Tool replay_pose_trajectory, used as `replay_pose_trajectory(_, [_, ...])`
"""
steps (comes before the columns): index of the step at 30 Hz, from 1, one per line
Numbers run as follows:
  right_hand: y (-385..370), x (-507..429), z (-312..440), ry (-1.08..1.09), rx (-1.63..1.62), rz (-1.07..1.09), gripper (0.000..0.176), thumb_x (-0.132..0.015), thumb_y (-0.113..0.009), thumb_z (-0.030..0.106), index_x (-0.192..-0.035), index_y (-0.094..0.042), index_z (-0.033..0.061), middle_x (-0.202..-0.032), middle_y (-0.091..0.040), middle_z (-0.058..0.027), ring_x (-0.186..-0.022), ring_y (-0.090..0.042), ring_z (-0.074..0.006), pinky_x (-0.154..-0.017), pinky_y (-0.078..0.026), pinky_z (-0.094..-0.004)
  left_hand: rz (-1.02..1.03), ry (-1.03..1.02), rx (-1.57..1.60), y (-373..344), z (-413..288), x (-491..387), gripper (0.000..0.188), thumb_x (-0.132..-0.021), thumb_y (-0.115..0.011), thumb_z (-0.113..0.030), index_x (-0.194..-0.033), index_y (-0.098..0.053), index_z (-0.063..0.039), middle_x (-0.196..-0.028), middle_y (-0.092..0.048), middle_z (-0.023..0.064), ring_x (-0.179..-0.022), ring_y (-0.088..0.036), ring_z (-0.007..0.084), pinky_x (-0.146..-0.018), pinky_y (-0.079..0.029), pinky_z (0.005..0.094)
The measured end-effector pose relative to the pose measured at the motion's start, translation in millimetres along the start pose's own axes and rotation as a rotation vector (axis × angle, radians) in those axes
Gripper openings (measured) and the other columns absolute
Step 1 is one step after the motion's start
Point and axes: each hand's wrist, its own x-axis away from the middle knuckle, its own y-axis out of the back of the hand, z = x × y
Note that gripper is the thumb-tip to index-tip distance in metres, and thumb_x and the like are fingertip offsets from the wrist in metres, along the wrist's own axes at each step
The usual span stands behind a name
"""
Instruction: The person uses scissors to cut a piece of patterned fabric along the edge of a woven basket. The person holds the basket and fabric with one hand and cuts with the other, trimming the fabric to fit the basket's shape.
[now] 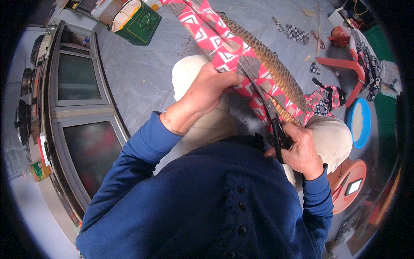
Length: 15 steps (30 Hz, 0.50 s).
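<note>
My right hand (300, 147) grips a pair of black-handled scissors (276, 136) near my right knee. Their long blades point up and to the left, lying along a pink, grey and white patterned fabric (233, 51). My left hand (207, 87) pinches that fabric between thumb and fingers, close to the blade tips. Cloth lies on both sides of the blades and stretches up past the top of the picture. Behind it a brown woven basket (268, 55) shows its ribbed side, partly covered by the fabric.
On the right stand a red plastic stool (349, 66), a blue basin (359, 123) and a round orange stool (351, 194) with a phone and red-handled scissors. Fabric scraps (297, 35) lie on the floor. A green bag (137, 24) and a glass-doored cabinet (79, 77) are left.
</note>
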Motion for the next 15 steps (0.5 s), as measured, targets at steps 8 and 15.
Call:
replay_pose_trajectory(8, [-1.4,0.8,-4.5,0.055,0.023,-0.045,0.044,-0.064,-0.093,0.026,-0.074,-0.058,0.0015,-0.062,-0.055,-0.017,-0.056,-0.059,-0.0353,-0.054,-0.047,-0.0414,-0.009,-0.001,-0.002,0.4,0.3,-0.3,0.031,-0.086,-0.059,0.002,-0.117,-0.063,-0.001,-0.104,-0.069,0.0023,-0.09,-0.064,0.0103,-0.079,-0.052,0.0258])
replay_pose_trajectory(15, [-1.2,4.7,0.2,0.043,0.052,-0.028,0.04,-0.066,-0.091,0.024,-0.075,-0.059,0.0022,-0.065,-0.057,-0.0172,-0.06,-0.061,-0.0375,-0.056,-0.048,-0.0427,-0.002,-0.001,-0.002,-0.3,0.7,1.7,0.03,-0.086,-0.061,0.001,-0.116,-0.063,-0.001,-0.103,-0.069,0.0028,-0.089,-0.066,0.012,-0.082,-0.054,0.0277])
